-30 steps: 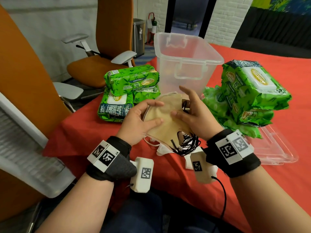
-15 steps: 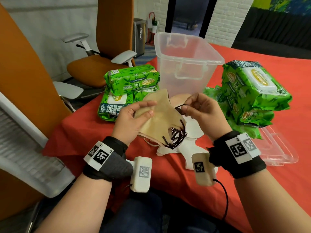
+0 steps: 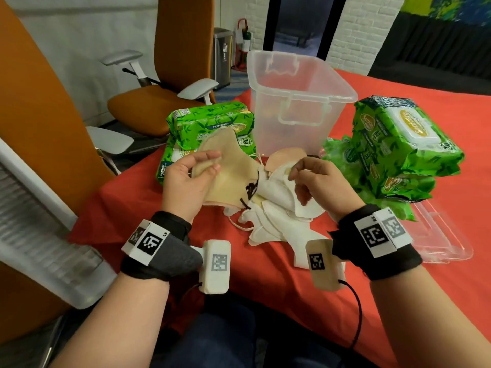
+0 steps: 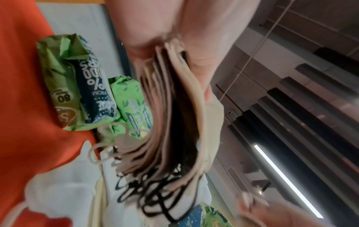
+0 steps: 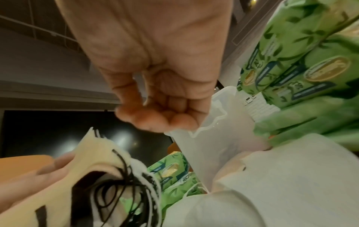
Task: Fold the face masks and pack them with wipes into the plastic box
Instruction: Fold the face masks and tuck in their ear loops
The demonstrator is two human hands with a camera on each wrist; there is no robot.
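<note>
Head view: The left hand (image 3: pixel 186 179) grips a stack of folded tan face masks (image 3: pixel 228 179), thumb on top and fingers underneath, holding it above the red surface (image 3: pixel 132 208). Black ear loops (image 3: pixel 251 187) hang from the stack's right edge. The right hand (image 3: pixel 316 181) hovers just beside the stack with fingers curled inward; it appears to hold nothing, though whether a strand is pinched cannot be confirmed here. Loose white masks (image 3: pixel 271 219) lie below on the surface. The plastic box (image 3: pixel 300 102) stands open behind them, flanked by green wipe packs (image 3: pixel 212 126) on the left and a taller pile (image 3: pixel 401 144) on the right.

Left wrist view: Many layered mask edges (image 4: pixel 174 115) fan out from the grip; the loops (image 4: pixel 155 192) dangle free beneath. The picture is blurred.

Right wrist view: The fingers (image 5: pixel 165 113) are curled toward the palm with nothing visible between them. The box wall (image 5: pixel 213 138) sits just beyond.

Procedure for the step in hand: keep the grip firm near the folded edge so that the layers do not splay. Gather the loose loops against the stack before lowering it into the box, preventing snags on the rim.
</note>
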